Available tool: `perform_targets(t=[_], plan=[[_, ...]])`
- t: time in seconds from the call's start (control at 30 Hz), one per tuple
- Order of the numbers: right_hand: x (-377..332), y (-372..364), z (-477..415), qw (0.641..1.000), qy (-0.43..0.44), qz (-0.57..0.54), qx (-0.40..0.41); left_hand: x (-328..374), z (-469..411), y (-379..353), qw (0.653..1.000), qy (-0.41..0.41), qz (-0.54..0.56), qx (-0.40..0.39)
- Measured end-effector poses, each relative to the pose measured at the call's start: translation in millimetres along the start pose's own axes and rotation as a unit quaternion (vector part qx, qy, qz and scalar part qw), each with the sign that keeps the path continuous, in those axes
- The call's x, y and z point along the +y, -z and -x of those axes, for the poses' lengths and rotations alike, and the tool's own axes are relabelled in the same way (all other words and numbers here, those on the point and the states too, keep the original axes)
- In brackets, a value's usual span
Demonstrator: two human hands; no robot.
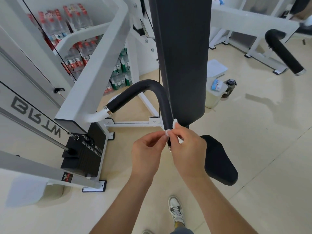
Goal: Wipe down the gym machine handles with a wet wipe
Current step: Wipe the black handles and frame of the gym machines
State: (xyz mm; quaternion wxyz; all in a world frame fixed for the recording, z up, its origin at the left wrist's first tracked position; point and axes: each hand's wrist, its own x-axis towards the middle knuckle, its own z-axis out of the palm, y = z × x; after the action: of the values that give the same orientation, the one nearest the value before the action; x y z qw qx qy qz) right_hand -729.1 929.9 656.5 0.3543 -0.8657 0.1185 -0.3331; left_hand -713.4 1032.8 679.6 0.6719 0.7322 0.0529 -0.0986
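A black padded handle bends from the white machine arm and runs down to a metal end cap at the middle of the view. A white wet wipe is wrapped around the handle's lower end. My right hand grips the wipe against the handle from the right. My left hand pinches a corner of the wipe at the handle's left side. A second black handle juts out at the upper right.
The black back pad stands upright behind the handle, with the black seat to the right. The weight stack sits at the left. Packs of bottled water line the wall. A wipe packet and dark bottle sit on the floor.
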Motion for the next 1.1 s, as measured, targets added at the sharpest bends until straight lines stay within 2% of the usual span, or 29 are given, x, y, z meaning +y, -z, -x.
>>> perform_targets(t=[0.1, 0.17, 0.33, 0.5, 0.6, 0.8, 0.9, 1.0, 1.1], plan=[[13, 6, 19, 0.990, 0.137, 0.015, -0.036, -4, 2, 0, 1.000, -0.003, -0.021, 0.015], [17, 10, 19, 0.979, 0.193, 0.018, -0.056, -6, 5, 0, 0.999, -0.004, -0.025, 0.026], [9, 3, -9, 0.989, 0.138, 0.021, -0.037, 2, 5, -3, 1.000, -0.022, -0.017, 0.014], [13, 3, 5, 0.980, 0.176, 0.050, -0.083, -4, -2, -4, 0.998, 0.043, 0.038, 0.032], [13, 3, -20, 0.991, 0.106, 0.027, -0.082, -3, -6, -9, 0.998, 0.029, 0.033, 0.040], [3, 17, -2, 0.997, -0.007, -0.042, -0.065, 4, -17, -18, 0.997, -0.028, -0.017, 0.068], [3, 7, -27, 0.995, -0.073, -0.028, -0.059, 5, -21, -20, 0.996, -0.009, -0.016, 0.089], [4, 14, -27, 0.992, -0.078, -0.003, -0.096, 4, -19, -19, 0.995, 0.019, -0.030, 0.092], [2, 28, -17, 0.987, -0.092, -0.008, -0.132, 9, -21, -22, 0.988, -0.030, -0.118, 0.091]])
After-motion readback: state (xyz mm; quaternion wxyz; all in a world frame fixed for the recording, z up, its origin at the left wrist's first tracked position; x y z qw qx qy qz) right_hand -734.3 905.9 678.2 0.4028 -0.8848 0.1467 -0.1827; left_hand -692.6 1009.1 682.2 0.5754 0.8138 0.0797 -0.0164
